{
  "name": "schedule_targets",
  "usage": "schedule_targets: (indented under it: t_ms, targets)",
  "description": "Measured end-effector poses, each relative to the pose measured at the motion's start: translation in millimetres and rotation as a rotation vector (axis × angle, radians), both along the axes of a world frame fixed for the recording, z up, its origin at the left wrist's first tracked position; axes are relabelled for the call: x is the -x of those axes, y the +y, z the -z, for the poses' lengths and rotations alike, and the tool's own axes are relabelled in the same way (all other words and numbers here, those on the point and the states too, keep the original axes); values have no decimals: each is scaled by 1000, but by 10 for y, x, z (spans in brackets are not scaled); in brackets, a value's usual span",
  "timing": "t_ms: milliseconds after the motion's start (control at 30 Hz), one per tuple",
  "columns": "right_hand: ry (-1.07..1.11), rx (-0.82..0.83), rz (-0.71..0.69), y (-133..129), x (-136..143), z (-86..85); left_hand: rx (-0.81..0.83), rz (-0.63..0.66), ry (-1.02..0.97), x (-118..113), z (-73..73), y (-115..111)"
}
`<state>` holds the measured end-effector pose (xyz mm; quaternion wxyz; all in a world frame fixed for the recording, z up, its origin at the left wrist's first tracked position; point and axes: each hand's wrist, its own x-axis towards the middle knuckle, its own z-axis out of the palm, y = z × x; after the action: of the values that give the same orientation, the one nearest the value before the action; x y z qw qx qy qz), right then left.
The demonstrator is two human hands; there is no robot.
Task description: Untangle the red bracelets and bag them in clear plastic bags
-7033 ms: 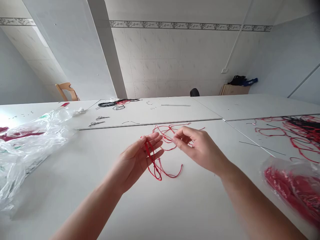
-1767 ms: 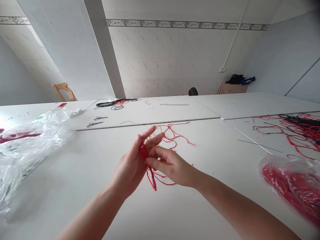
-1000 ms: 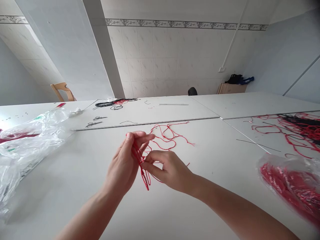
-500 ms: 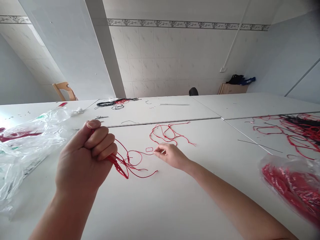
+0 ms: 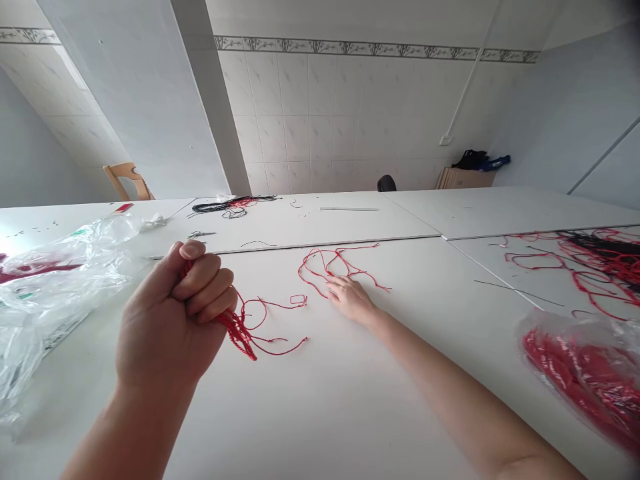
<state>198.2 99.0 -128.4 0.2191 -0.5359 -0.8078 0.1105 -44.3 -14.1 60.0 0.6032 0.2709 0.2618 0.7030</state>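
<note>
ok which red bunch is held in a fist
The bunch closed in the left hand, ends trailing out; the loose tangle by the right hand and the bagged bunch lie on the table.

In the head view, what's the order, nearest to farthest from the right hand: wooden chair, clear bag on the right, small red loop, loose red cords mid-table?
1. Loose red cords, at the right hand.
2. Small red loop, just left.
3. Clear bag, well right.
4. Wooden chair, far left background.
</note>
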Motion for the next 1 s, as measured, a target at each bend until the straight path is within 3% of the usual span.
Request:
schedule_targets:
  t_ms: [133,267,467,600,667,867,1000]
  targets:
    - [76,24,29,6,-6,17,5,18,11,-6,13,10]
    - [260,38,48,18,-86,-138,5,23,31,-5,17,3]
    - [662,38,9,18,-342,-624,-3,27,52,-2,27,12]
    - [1190,36,-156,-120,-528,-998,-1,45,58,-18,35,28]
    - [1327,1,-217,-233,-610,-1176,-2,50,65,-29,42,28]
    - [1455,-129,-232,-637,-818,-1596,15,68,104,-66,43,17]
    - [1375,-51,-160,-828,-804,-1708,17,149,146,-127,81,19]
